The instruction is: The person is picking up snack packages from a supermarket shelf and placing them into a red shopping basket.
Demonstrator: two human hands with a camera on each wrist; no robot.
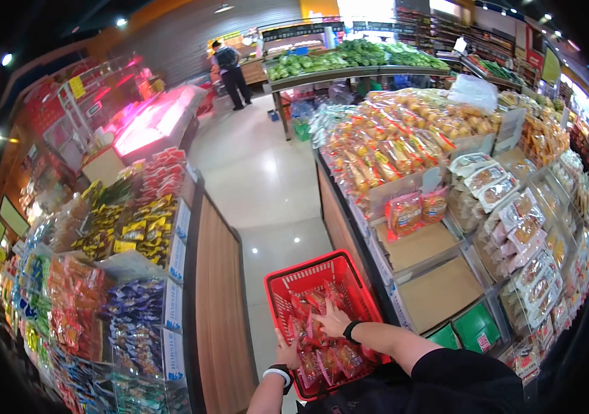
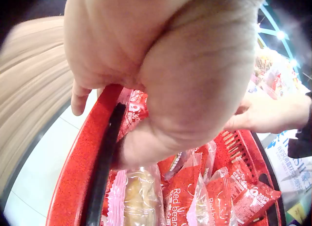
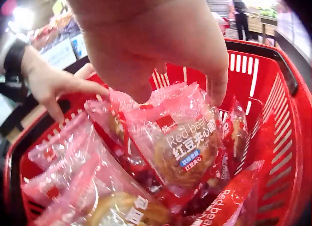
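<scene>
A red shopping basket [image 1: 277,290] holds several clear-and-pink packs of red bean bread [image 1: 329,362]. My left hand [image 1: 287,350] straddles the basket's left rim [image 2: 80,172], thumb inside and a fingertip showing outside. My right hand [image 1: 334,322] reaches down into the basket. In the right wrist view, the right hand [image 3: 161,45] pinches the top of a red bean bread pack [image 3: 183,143] between thumb and fingers. That pack stands upright among the others, its printed front showing. More packs [image 3: 117,201] lie nearer this camera, and the left hand [image 3: 58,84] is at the rim.
To the right stands a shelf of packaged breads [image 1: 391,148], with cardboard-bottomed bins [image 1: 443,293] near the basket. A candy display [image 1: 146,228] with a wooden side [image 1: 218,297] borders the left. Tiled aisle floor [image 1: 260,159] runs ahead toward a standing person [image 1: 229,69] and a vegetable stand [image 1: 363,62].
</scene>
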